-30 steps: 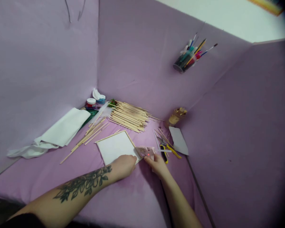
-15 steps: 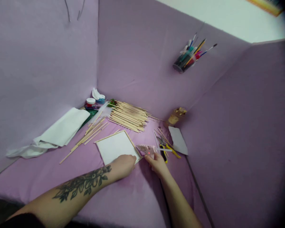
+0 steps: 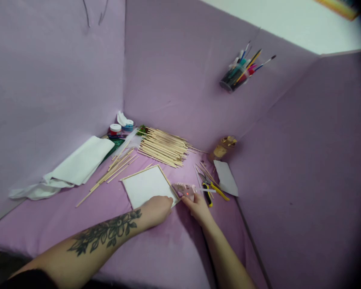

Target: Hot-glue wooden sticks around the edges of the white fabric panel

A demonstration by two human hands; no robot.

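The left hand (image 3: 157, 209) is resting on the near corner of the white stick-edged panel (image 3: 144, 185). Its fingertips are hiding under the knuckles, so their grip is impossible to tell. Just beside it, the right hand (image 3: 199, 207) is wrapping its fingers around a pink glue gun (image 3: 185, 189), whose nozzle is lying at the panel's right edge. All around, purple fabric (image 3: 168, 249) is covering the work surface (image 3: 63, 224) and the walls (image 3: 63, 72).

The white square board (image 3: 146, 185) lay flat on the purple surface (image 3: 174, 249), turned so that one corner pointed toward the person. Thin wooden sticks (image 3: 138, 172) ran along its far-left and right edges. The left hand (image 3: 156, 209) covered its near right corner. The pale pink glue gun (image 3: 185, 189) sat just beside the board's right edge, nozzle aimed left at it, a small red light glowing on its body, gripped from below by the right hand (image 3: 198, 208)
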